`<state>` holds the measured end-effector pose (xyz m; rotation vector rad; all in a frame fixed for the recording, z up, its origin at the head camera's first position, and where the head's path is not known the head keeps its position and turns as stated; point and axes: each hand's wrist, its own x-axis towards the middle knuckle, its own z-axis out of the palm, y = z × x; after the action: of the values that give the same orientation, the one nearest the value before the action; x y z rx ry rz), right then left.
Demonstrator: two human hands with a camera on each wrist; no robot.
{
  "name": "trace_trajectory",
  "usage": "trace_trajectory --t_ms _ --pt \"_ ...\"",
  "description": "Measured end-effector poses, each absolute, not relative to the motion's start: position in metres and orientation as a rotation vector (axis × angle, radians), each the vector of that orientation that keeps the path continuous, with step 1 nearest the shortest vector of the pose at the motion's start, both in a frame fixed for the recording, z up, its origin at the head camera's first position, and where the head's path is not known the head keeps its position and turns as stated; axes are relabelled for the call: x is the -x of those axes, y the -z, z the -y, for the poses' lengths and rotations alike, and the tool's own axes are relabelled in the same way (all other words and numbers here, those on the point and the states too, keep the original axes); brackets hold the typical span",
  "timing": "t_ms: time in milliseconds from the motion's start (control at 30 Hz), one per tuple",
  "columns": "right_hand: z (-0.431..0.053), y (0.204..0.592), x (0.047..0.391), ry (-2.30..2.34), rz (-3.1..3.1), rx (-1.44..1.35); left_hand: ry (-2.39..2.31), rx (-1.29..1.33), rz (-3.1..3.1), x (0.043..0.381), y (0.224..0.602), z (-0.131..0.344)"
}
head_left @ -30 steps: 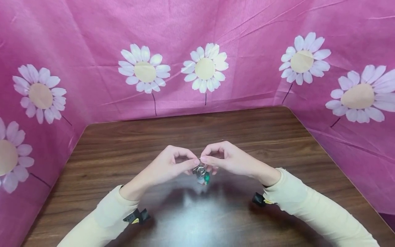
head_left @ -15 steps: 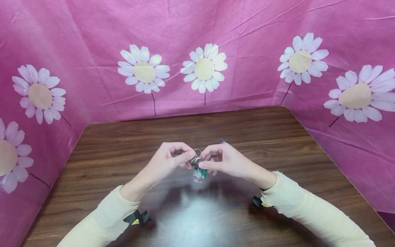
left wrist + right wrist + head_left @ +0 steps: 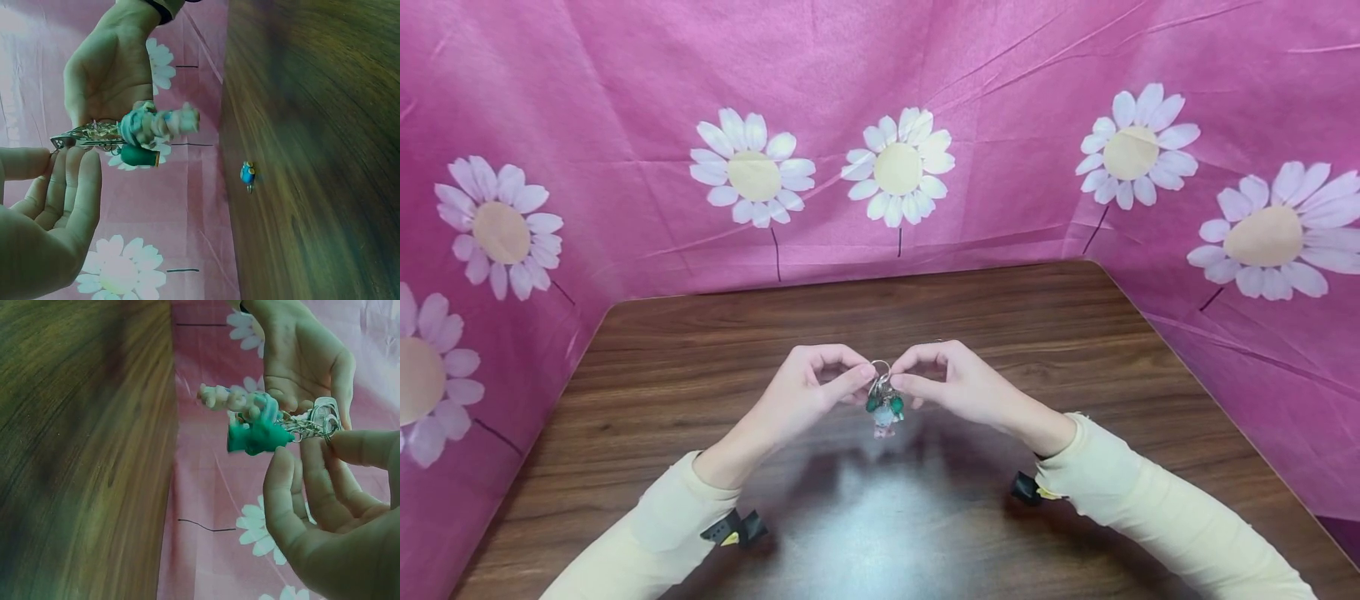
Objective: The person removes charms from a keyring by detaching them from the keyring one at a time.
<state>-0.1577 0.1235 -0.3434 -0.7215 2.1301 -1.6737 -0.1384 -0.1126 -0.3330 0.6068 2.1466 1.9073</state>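
Between the two hands hangs a bunch of keychain charms on a metal key ring [image 3: 881,363], held up over the table. My left hand [image 3: 820,382] pinches the ring's left side between thumb and fingers. At the right side, my right hand [image 3: 961,388] pinches the ring or one of its links; which one I cannot tell. From it dangle a pale blue and pinkish figurine [image 3: 884,420] and green charms [image 3: 897,406]. In the right wrist view the green charm [image 3: 259,437] and figurine [image 3: 240,400] hang by thin chains [image 3: 306,429].
A small blue and yellow charm [image 3: 248,175] lies on the wooden table [image 3: 737,325] farther back, mostly hidden behind the right hand in the head view. A pink cloth with daisies [image 3: 1000,83] surrounds the table's back and sides.
The ring has come up into view above the fingers. My right hand shifted down onto the charms, then back up to the ring's right side; the charms now hang spread apart.
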Motion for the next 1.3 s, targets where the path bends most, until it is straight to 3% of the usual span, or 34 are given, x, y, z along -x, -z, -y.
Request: trace_trajectory --t_ms 533,1300 --pt "-0.1240 0.3425 0.1596 1.679 -2.128 0.795 -1.789 -0.694 -2.386 0.1368 0.3349 0.1112" --pt "-0.1266 0.3440 0.1594 1.789 -1.905 0.605 -1.785 -0.723 -2.296 0.1409 0.3387 0.1108"
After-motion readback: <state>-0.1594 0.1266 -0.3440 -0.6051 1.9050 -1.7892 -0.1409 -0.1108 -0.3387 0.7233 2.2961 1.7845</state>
